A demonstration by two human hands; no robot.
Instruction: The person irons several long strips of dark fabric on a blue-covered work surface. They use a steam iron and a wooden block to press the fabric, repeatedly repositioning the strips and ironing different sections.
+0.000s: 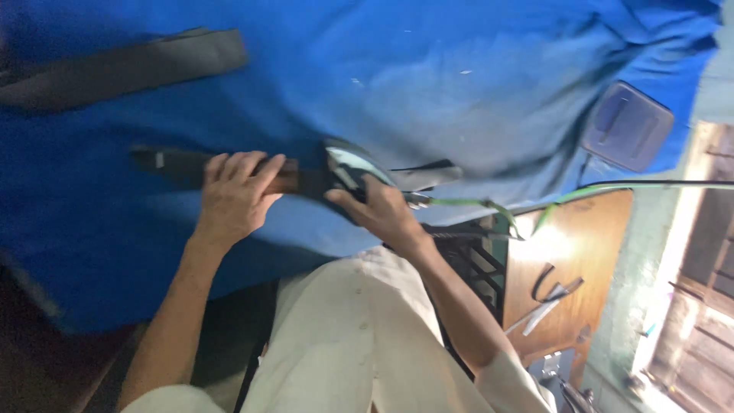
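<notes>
Dark strip (222,170): we see it lying on the blue cloth (459,84).
Left hand (233,197): fingers flat, pressing the strip down.
Iron (348,172): resting on the strip's right end.
Right hand (382,210): we see it gripping the iron.

A work surface covered with a bright blue cloth (474,84) carries everything here. Directly on the cloth lie a long dark fabric strip (122,69) near the top left, a second dark strip (176,162) across the middle with an iron (352,172) resting at its end, and a dark rounded-square pad (627,126) at the right. Beside the cloth's edge stands a wooden board (573,252) bearing a few small tools, too blurred to tell.
</notes>
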